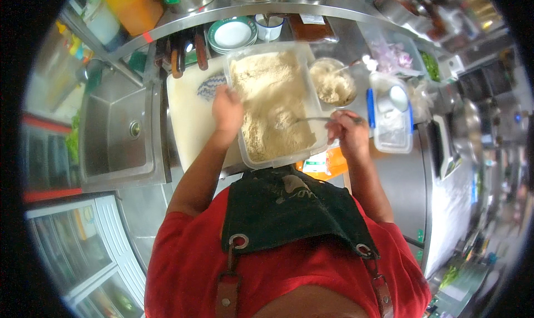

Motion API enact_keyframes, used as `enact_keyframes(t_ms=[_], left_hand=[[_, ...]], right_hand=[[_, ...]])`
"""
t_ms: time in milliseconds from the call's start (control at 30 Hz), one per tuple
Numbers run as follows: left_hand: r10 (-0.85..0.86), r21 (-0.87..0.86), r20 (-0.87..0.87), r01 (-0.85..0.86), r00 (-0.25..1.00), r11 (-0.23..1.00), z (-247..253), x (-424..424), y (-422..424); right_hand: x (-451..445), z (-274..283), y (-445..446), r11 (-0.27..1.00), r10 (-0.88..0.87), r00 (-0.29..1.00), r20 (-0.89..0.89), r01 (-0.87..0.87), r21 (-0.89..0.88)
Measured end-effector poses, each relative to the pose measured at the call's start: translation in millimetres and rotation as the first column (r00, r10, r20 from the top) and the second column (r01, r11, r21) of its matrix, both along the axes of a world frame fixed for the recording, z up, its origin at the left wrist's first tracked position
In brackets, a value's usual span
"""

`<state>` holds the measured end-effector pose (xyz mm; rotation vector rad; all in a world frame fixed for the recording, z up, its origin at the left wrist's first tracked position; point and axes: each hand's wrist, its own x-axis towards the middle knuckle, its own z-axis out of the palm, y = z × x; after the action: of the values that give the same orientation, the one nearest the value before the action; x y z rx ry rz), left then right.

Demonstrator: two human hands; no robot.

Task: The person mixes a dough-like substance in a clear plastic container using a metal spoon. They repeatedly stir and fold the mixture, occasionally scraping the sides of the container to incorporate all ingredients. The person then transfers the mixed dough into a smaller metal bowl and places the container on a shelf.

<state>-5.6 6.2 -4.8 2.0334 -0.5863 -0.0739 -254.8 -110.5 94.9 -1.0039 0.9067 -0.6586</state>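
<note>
A rectangular clear plastic container (316, 88) holds a pale, flour-like powder (267, 76). My left hand (227, 109) grips its left rim, above a white cutting board (183, 109). In my right hand (348, 130) is a metal spoon or similar utensil (313, 119), whose head reaches into the powder near a small pale lump (284, 118). Just beyond the container's right side stands a round bowl (332, 82) of lumpy pale mixture with a utensil resting in it. A patterned blue-and-white cloth or dish (211, 87) lies partly behind my left hand.
Left of the board is a steel sink (121, 130). Knives with wooden handles (201, 51), stacked green-rimmed plates (232, 34) and an enamel mug (269, 28) stand behind. To the right sits a blue-clipped plastic box (392, 130) of white powder. A steel shelf edge (267, 8) crosses above.
</note>
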Motion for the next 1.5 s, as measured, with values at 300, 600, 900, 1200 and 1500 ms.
enact_keyframes(t_ms=[300, 600, 900, 1200, 1500], left_hand=[[0.024, -0.008, 0.054, -0.023, 0.998, 1.0, 1.3, -1.4, 1.2], [0.011, -0.038, 0.031, -0.01, 0.999, 0.999, -3.2, -0.3, 1.8], [-0.014, -0.085, 0.075, 0.021, 0.997, 0.996, -9.5, 3.0, 3.3], [-0.046, -0.079, 0.071, 0.052, 0.996, 0.995, -6.9, 4.5, 2.6], [-0.021, -0.076, 0.029, 0.023, 0.999, 0.997, -0.9, -1.3, 3.3]], right_hand=[[-16.0, 33.7, -25.0, 0.984, -0.147, 0.978, 0.149, 0.16, -0.079], [-23.6, 1.1, -75.7, 0.883, -0.338, 0.932, 0.129, 0.362, -0.298], [12.4, -44.8, -71.6, 0.611, -0.272, 0.931, -0.244, -0.029, -0.791], [-0.4, -40.5, -69.7, 0.086, -0.299, 0.889, -0.346, -0.336, -0.938], [-17.2, -30.5, -63.6, 0.166, -0.237, 0.942, -0.237, -0.201, -0.965]])
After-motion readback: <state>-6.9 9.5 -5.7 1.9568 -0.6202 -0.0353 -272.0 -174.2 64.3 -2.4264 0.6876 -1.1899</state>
